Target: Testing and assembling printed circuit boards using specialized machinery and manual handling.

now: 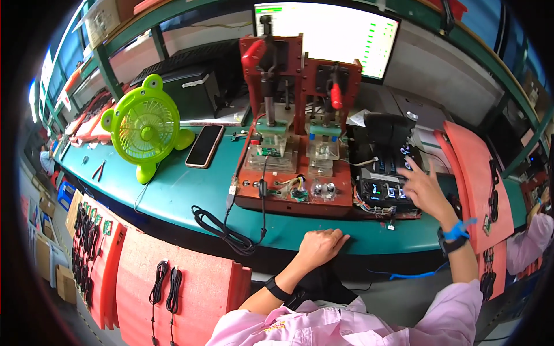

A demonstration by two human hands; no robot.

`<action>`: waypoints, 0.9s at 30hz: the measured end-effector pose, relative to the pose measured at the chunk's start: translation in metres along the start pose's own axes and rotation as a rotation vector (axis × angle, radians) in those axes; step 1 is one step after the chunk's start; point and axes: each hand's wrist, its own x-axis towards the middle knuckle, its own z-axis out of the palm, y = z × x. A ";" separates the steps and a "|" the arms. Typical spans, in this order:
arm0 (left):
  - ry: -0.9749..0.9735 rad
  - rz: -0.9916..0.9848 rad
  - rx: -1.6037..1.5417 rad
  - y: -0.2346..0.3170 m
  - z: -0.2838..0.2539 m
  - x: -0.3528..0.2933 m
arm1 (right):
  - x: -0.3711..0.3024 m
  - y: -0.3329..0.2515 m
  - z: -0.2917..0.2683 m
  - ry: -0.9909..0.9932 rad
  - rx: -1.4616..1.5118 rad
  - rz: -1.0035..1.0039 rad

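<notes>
My left hand (323,247) rests at the front edge of the green bench, its fingers curled into a loose fist with nothing seen in it. My right hand (424,187) is raised with fingers spread over the right side of a black instrument (381,187) with small lit displays. Whether a fingertip touches it I cannot tell. To its left stands a red test fixture (294,199) with two upright clamps, one with a red handle (336,96). A green circuit board (269,151) sits in the left clamp's clear base. A black cable (231,233) hangs coiled over the bench edge.
A green frog-shaped fan (146,132) and a phone (205,146) stand left of the fixture. Behind is a lit monitor (340,34). Pink foam sheets (202,271) carry coiled cables (173,291) at front left; more foam (479,179) lies at right. A blue wrist cord (418,275) trails below.
</notes>
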 end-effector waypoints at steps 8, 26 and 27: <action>0.016 -0.023 0.037 0.002 -0.001 -0.001 | -0.031 0.026 0.007 -0.025 0.014 0.075; 0.438 0.043 0.351 0.018 -0.147 0.025 | -0.058 -0.080 0.062 0.483 0.591 0.013; 0.579 0.014 0.264 0.031 -0.172 0.051 | -0.057 -0.091 0.077 0.431 0.604 -0.027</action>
